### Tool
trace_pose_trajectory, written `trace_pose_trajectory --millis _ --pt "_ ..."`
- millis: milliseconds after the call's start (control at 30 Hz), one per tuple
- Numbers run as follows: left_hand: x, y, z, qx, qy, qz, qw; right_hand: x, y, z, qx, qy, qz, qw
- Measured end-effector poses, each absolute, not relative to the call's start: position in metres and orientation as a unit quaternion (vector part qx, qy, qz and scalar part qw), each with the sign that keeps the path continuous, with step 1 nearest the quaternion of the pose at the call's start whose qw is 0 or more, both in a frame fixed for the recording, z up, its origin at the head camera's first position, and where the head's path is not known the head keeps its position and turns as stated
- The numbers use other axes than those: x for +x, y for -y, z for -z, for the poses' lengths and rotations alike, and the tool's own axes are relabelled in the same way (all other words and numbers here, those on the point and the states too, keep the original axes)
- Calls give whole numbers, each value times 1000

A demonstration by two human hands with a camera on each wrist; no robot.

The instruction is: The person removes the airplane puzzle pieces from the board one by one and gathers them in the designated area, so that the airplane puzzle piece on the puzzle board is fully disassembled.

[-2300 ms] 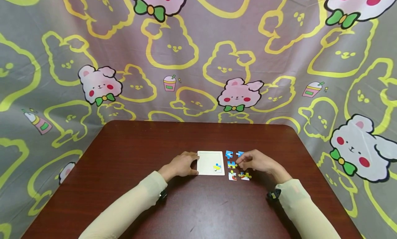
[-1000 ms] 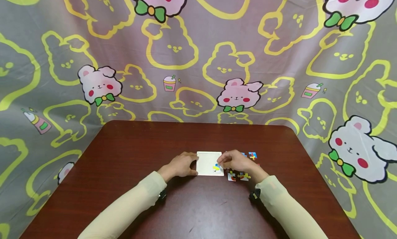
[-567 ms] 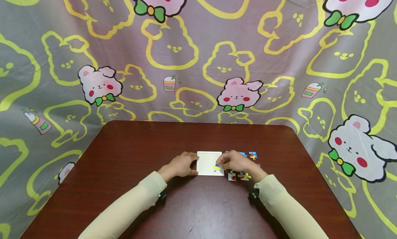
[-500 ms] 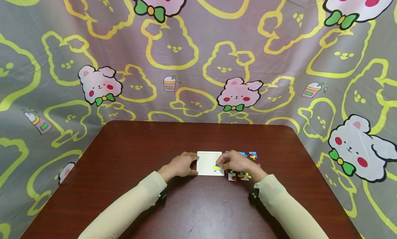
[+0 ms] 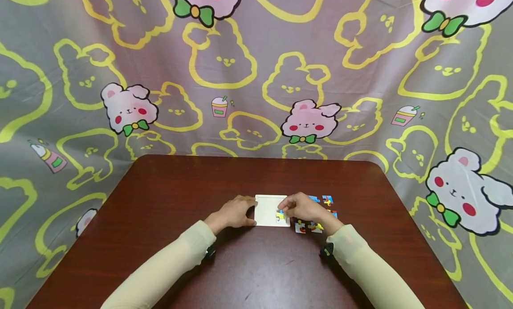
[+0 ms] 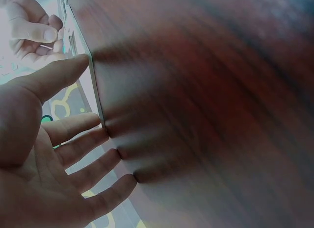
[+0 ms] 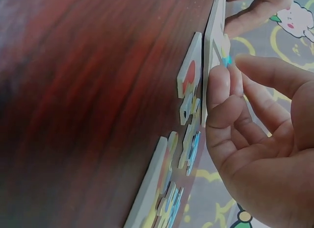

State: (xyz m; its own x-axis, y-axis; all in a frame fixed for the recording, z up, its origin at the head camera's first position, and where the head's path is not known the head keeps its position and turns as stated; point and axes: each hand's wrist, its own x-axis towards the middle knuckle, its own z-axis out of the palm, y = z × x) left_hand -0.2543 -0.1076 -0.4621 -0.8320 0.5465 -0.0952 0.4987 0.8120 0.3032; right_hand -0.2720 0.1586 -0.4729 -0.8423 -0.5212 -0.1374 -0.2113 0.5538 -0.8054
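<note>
A square cream puzzle tray lies flat on the table. My left hand is at its left side; in the left wrist view the thumb and straight fingers touch the tray edge. My right hand is over the tray's right side, thumb and fingertips together. Between them, a small jigsaw piece shows a blue and pale yellow edge in the right wrist view, mostly hidden by the fingers. Just below these fingertips, a yellow, blue and white jigsaw piece lies in the tray's lower right corner.
Several loose jigsaw pieces lie right of the tray, partly covered by my right hand and forearm. Two of them, near the front, are a red and white piece and a yellow-tabbed piece. A patterned cloth hangs behind the brown table.
My right hand has moved left from the loose pieces to the tray, and one blue and yellow piece came with it. Lately its fingertips shift only slightly. My left hand stays put.
</note>
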Motion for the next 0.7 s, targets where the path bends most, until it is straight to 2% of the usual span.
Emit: trace_pose_trajectory --millis 333,700 --pt "-255 108 463 280 -947 -135 87 -271 -156 472 -227 -861 422 169" --pt "-255 108 463 277 -947 -133 90 -272 -156 473 -206 -858 435 178"
